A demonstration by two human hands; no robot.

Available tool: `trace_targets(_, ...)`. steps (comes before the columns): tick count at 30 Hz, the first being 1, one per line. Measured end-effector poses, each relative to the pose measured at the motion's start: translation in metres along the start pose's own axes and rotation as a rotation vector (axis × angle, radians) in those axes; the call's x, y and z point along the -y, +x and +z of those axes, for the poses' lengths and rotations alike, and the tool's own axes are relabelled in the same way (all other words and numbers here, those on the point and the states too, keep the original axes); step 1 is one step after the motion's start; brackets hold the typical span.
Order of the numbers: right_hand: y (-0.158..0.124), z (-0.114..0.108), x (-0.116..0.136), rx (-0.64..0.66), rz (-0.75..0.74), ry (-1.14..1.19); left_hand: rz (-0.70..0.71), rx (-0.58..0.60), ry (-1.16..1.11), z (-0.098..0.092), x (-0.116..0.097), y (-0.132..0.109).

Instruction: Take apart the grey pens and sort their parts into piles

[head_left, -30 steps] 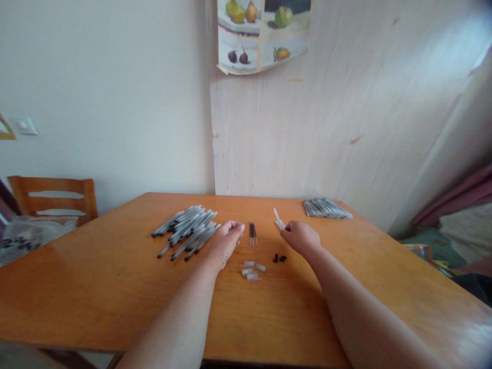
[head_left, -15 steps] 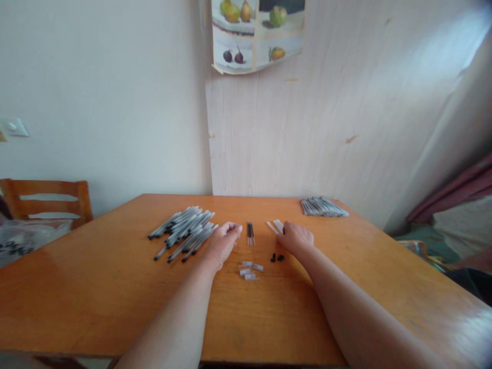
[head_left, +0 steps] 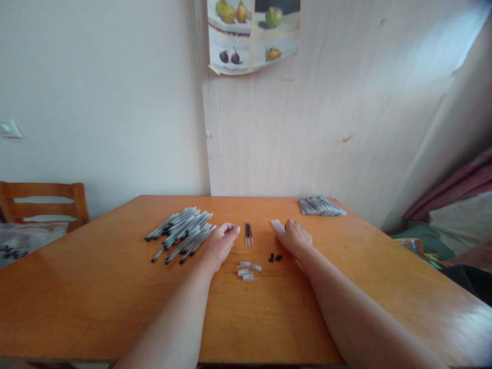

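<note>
My left hand lies on the orange table with its fingers curled in. What they hold, if anything, is hidden. It rests just right of a loose pile of grey pens with black tips. A few thin black ink refills lie between my hands. My right hand rests with bent fingers pinched on the near end of a clear pen barrel, which lies flat beside a couple of others. Small black plugs and clear caps lie nearer to me.
A neat stack of grey pens sits at the table's far right corner by the wood-panel wall. A wooden chair and a plastic bag are off the left side. A fruit poster hangs above.
My right hand has lowered the clear barrel from pointing up to lying flat on the table beside the others. My left hand has stayed curled in place. The view has shifted slightly.
</note>
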State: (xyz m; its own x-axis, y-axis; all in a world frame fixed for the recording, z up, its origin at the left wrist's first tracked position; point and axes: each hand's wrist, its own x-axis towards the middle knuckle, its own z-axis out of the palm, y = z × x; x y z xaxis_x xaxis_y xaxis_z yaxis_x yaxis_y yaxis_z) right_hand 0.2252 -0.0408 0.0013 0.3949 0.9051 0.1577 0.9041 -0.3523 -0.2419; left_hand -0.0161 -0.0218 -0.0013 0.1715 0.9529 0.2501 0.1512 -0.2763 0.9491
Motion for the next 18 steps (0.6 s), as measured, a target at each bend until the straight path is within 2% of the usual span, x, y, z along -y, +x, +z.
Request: trace_targets(18, 0.011, 0.004, -0.014, -0.023, 0.088, 0.103, 0.021, -0.005, 0.045, -0.005, -0.004, 0.001)
